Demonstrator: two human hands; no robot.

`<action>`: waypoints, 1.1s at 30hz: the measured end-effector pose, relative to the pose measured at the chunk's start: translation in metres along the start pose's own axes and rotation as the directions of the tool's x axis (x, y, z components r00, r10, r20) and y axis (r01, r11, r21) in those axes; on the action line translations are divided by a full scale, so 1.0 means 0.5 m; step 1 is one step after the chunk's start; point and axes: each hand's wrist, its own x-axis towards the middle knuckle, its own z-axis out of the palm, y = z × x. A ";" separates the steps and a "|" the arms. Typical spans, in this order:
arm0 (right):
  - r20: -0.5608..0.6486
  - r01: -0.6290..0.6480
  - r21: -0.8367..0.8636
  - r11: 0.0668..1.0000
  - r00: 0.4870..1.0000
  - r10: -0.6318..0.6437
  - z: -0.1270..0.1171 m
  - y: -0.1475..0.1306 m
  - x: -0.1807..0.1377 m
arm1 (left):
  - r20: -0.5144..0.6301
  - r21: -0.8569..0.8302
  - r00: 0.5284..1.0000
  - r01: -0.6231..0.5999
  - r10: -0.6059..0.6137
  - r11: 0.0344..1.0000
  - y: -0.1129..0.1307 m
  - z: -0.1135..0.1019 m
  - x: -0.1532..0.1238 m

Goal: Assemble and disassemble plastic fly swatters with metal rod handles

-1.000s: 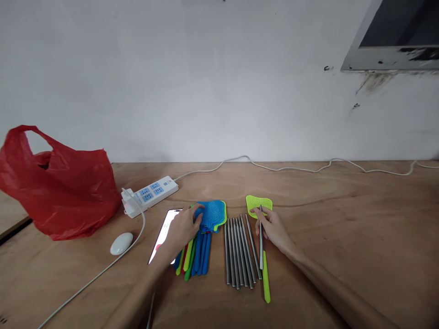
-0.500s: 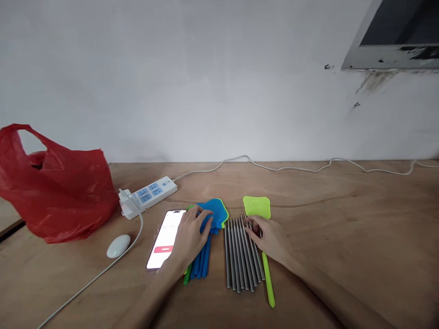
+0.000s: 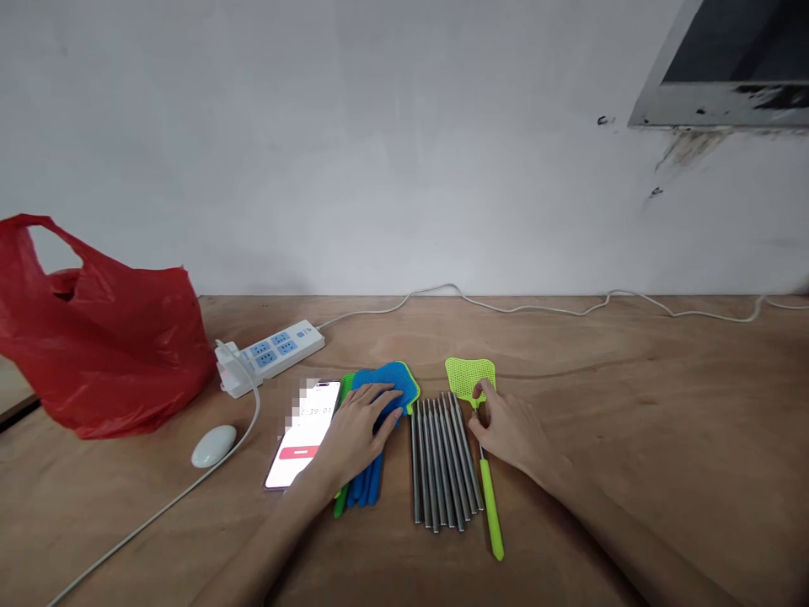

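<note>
My left hand [image 3: 357, 430] lies flat with fingers spread on a stack of blue and green fly swatter heads [image 3: 393, 384], whose coloured handles [image 3: 365, 491] stick out toward me. My right hand [image 3: 509, 427] pinches the neck of a lime green fly swatter [image 3: 468, 377], just below its mesh head; its green handle [image 3: 490, 511] points toward me. Between my hands lies a row of several metal rods [image 3: 441, 462], side by side on the wooden table [image 3: 632, 405].
A phone [image 3: 304, 432] with a lit screen lies left of my left hand. Farther left are a white mouse [image 3: 213, 445], a white power strip [image 3: 270, 347] with its cable, and a red plastic bag [image 3: 94, 341]. A white cable [image 3: 569, 310] runs along the wall.
My right hand put down the metal rod, passed over the rod row and now pinches the lime swatter's neck. My left hand slid further onto the blue swatter heads.
</note>
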 end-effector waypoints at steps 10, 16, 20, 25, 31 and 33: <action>-0.059 -0.005 0.277 0.961 0.998 0.022 0.023 0.020 0.013 | -0.049 -0.098 0.999 -0.010 0.005 0.995 0.022 -0.020 0.002; -0.088 -0.014 0.623 0.782 0.992 0.088 0.013 0.019 0.028 | -0.102 -0.183 0.995 -0.016 -0.003 0.983 0.030 -0.027 0.003; -0.082 -0.028 0.823 0.568 0.982 0.169 -0.005 0.015 0.035 | -0.099 -0.270 0.995 0.004 -0.032 0.963 0.033 -0.025 0.001; -0.015 -0.056 0.961 0.271 0.967 0.253 -0.017 -0.009 0.028 | 0.037 -0.424 0.999 0.040 -0.027 0.905 0.060 -0.022 -0.004; 0.084 -0.095 0.995 0.041 0.975 0.207 -0.004 -0.047 0.001 | 0.218 -0.564 0.976 0.118 0.009 0.817 0.085 -0.028 -0.007; 0.112 -0.113 0.994 -0.001 0.977 0.183 0.002 -0.055 -0.004 | 0.300 -0.627 0.953 0.171 0.033 0.760 0.085 -0.027 -0.008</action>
